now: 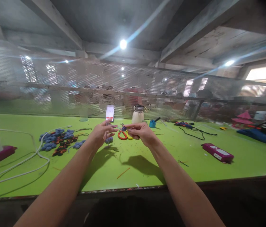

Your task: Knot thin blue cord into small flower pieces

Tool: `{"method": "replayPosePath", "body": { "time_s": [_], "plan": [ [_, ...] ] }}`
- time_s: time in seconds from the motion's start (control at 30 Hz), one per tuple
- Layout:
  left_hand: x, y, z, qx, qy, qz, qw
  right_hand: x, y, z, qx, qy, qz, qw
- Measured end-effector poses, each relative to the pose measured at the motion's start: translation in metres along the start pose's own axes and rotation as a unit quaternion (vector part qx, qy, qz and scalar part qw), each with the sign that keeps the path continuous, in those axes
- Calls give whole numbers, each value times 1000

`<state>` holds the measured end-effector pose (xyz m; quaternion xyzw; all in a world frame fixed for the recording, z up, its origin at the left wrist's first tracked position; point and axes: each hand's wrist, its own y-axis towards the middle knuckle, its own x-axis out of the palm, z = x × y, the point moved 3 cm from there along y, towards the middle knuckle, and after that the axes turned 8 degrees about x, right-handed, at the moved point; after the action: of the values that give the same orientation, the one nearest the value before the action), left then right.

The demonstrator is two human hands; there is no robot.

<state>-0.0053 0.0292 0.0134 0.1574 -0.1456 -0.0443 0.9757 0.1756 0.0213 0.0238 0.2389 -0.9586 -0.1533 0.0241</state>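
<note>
Bare forearms (184, 176) cross the flat green tabletop (189, 149) to the right hand (140, 130), which pinches a small dark-blue piece (123, 128) — just right of the left hand (99, 132), whose grip, like the piece's long axis, I cannot tell on my feed.

Bare hands (142, 131) over green table (194, 170), small blue piece (123, 128) between them, blue clusters (49, 146) at left, lit phone (110, 111) behind

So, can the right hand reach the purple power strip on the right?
Likely yes: nothing tall stands between the right hand and the purple power strip, though it seems to pinch a dark-blue piece.
</note>
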Motion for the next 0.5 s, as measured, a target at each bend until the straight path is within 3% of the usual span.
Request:
{"method": "replayPosePath", "body": {
  "time_s": [0.1,0.2,0.27,0.33,0.4,0.43,0.5],
  "plan": [
    [-14,7,-5,28,117,47,992,-5,-4,-9,-33,53,-9,998],
    [-22,12,-6,87,231,110,963,-13,-6,-17,-65,116,-4,991],
    [-20,12,-5,95,253,106,957,-19,-5,-18,-69,142,1,987],
    [-13,10,-2,81,194,51,976,-25,-3,-15,-55,150,8,987],
    [-4,4,6,75,54,-24,995,-30,1,-10,-34,153,21,987],
    [1,1,12,78,-17,-75,994,-32,4,-6,-25,155,29,987],
    [5,-6,27,104,-137,-115,979,-34,8,1,-9,157,43,987]
  ]
}}
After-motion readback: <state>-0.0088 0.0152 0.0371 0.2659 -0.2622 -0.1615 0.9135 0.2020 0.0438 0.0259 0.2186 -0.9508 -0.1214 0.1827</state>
